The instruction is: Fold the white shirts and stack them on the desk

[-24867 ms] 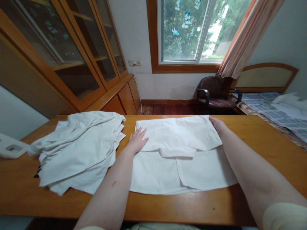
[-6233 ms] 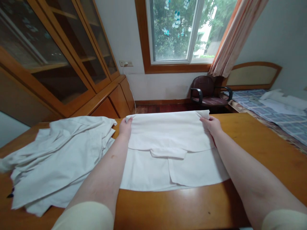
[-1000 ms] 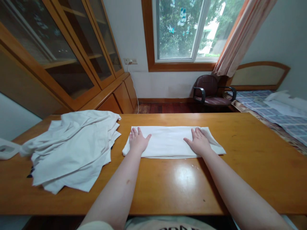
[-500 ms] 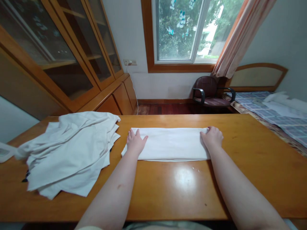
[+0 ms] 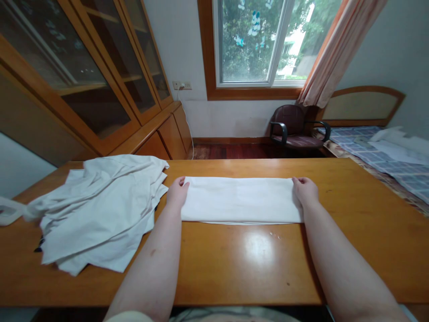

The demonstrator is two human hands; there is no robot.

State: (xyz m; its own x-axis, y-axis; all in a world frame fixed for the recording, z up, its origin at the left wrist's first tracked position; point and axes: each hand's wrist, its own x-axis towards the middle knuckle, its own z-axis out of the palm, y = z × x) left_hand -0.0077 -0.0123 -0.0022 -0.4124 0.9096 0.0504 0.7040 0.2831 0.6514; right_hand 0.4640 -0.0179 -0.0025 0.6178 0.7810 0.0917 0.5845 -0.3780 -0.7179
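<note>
A white cloth folded into a long flat rectangle (image 5: 239,201) lies across the wooden table (image 5: 234,268) in front of me. At its far left corner my left hand (image 5: 177,192) pinches the edge between thumb and curled fingers. My right hand (image 5: 305,191) grips the far right corner in the same way. The layers at the near edge lie slightly uneven. Whether the cloth is a garment cannot be told from its folded shape.
A loose heap of white cloth (image 5: 100,210) covers the table's left side, with a white object (image 5: 10,211) beside it at the edge. Beyond the table stand a glass-door cabinet (image 5: 110,67), a dark chair (image 5: 291,127) and a bed with a checked cover (image 5: 378,152).
My left hand has gone from lying spread on the cloth to pinching its far left corner. My right hand has shifted slightly right, and the cloth's ends look straighter.
</note>
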